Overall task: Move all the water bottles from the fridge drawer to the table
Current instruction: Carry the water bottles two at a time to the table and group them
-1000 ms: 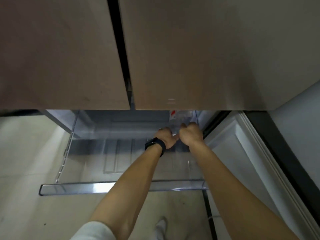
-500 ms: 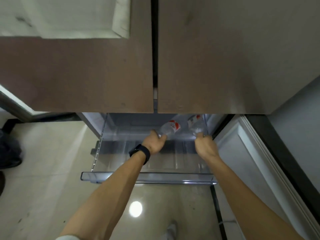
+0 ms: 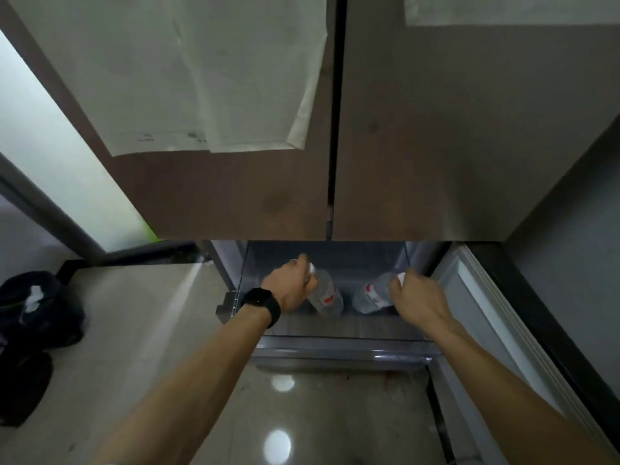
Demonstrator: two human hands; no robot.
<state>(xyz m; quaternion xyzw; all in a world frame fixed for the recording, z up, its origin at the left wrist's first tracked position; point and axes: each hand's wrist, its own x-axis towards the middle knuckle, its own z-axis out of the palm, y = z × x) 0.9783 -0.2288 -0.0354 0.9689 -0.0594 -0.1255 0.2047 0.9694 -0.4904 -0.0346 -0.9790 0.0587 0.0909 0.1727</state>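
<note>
As we start the lift-out, our left grip [image 3: 290,286] holds the left bottle [image 3: 327,295] by its neck, our right grip [image 3: 416,297] the right bottle [image 3: 370,295], both tilted inside the open fridge drawer [image 3: 342,350]; next, we judge, raise them clear and carry them to the worktop
</note>
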